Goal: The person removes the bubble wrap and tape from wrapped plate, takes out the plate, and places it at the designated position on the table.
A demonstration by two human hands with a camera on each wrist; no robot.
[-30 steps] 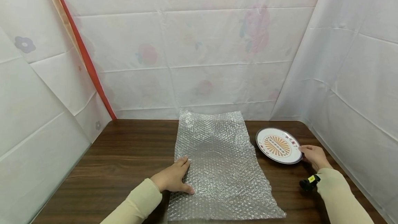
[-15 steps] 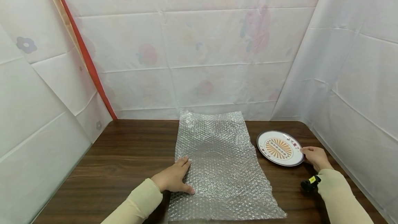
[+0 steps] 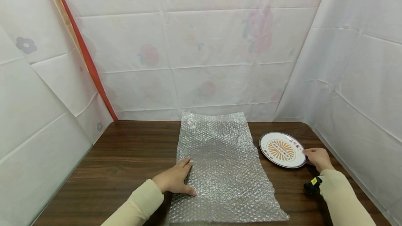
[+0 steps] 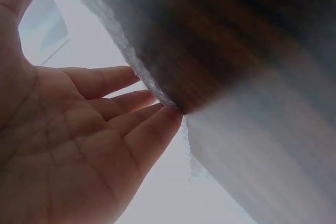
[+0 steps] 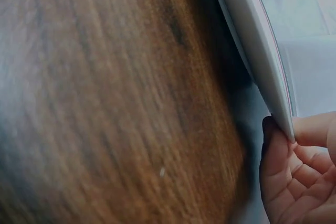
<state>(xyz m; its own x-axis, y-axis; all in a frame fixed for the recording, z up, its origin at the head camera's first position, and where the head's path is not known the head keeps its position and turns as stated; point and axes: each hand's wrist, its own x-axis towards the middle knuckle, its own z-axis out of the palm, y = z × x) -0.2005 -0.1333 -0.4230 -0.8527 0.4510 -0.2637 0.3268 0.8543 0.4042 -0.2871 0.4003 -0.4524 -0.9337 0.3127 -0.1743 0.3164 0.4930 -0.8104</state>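
Observation:
A sheet of bubble wrap (image 3: 220, 156) lies flat on the table, running from its back edge toward the front. My left hand (image 3: 176, 179) rests on the left side of the sheet, fingers spread; in the left wrist view the fingertips (image 4: 170, 116) are at the edge of the bubble wrap. To the right of the sheet is a white plate (image 3: 282, 150) with an orange sunburst and red lettering. My right hand (image 3: 318, 158) pinches the plate's right rim between thumb and fingers, as the right wrist view shows with the plate (image 5: 262, 51) seen edge-on.
The dark wooden table (image 3: 132, 156) meets white patterned sheeting (image 3: 204, 44) at the back and on both sides. A red strip (image 3: 89, 62) runs down the left corner. A small black device (image 3: 312, 186) with a yellow label sits under the right wrist.
Early in this span the plate and my right hand shifted slightly downward and to the right, and have held still since. The left hand and bubble wrap have stayed put.

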